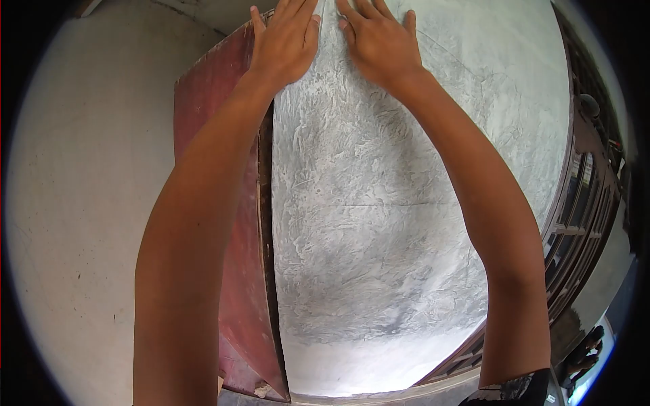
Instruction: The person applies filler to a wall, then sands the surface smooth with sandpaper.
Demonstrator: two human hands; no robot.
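Observation:
My left hand (288, 40) lies flat with spread fingers against the upper left part of a grey-and-white mottled wall surface (365, 250). Beside it, my right hand (386, 51) rests on the same surface, palm down and fingers apart. The top edge of the view cuts off some of the fingertips. Wrinkled texture covers much of the surface, and a faint horizontal crease crosses its middle. Its bottom strip looks smoother and whiter. Both arms reach upward, and neither hand shows an object in it.
A worn dark red wooden panel (210, 101) stands left of the mottled surface, partly behind my left arm. Further left is a plain pale wall (95, 189). Brown window frames (586, 196) line the right side. A person (586, 355) is at the lower right edge.

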